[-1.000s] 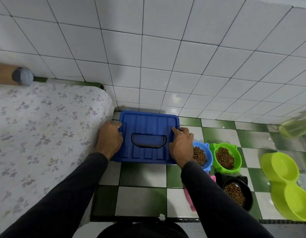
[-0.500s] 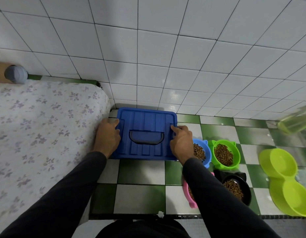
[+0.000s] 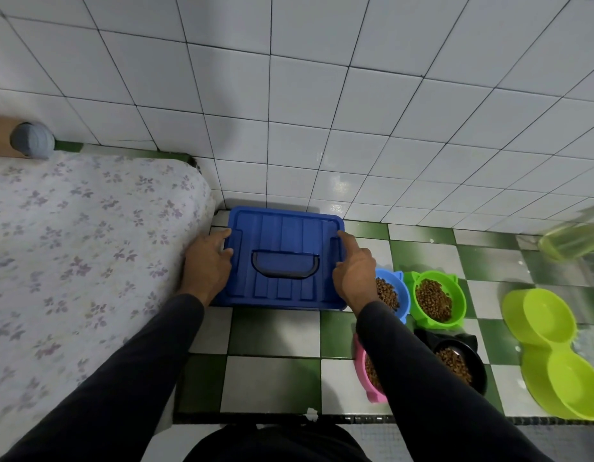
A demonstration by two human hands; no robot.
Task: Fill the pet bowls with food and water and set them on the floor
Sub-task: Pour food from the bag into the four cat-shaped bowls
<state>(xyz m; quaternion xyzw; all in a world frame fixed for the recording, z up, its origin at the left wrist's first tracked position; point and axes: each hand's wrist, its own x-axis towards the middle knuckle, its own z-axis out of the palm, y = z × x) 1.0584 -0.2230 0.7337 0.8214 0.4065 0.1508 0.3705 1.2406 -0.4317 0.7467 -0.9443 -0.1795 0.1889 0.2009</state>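
A blue storage box with its lid on stands on the floor against the wall. My left hand rests on the lid's left edge, fingertips on top. My right hand touches the right edge with its index finger stretched out. Right of the box are a blue bowl and a green bowl, both holding kibble. Nearer me, a black bowl and a pink bowl also hold kibble, the pink one partly hidden by my right sleeve. A lime double bowl lies empty at the right.
A mattress with a flowered sheet fills the left side, close to the box. A translucent green bottle lies at the far right by the wall. White wall tiles rise behind; the floor is green-and-white checkered.
My right hand's fingers have straightened along the lid's right edge. Both hands stay at the sides of the blue lid; the box has barely shifted.
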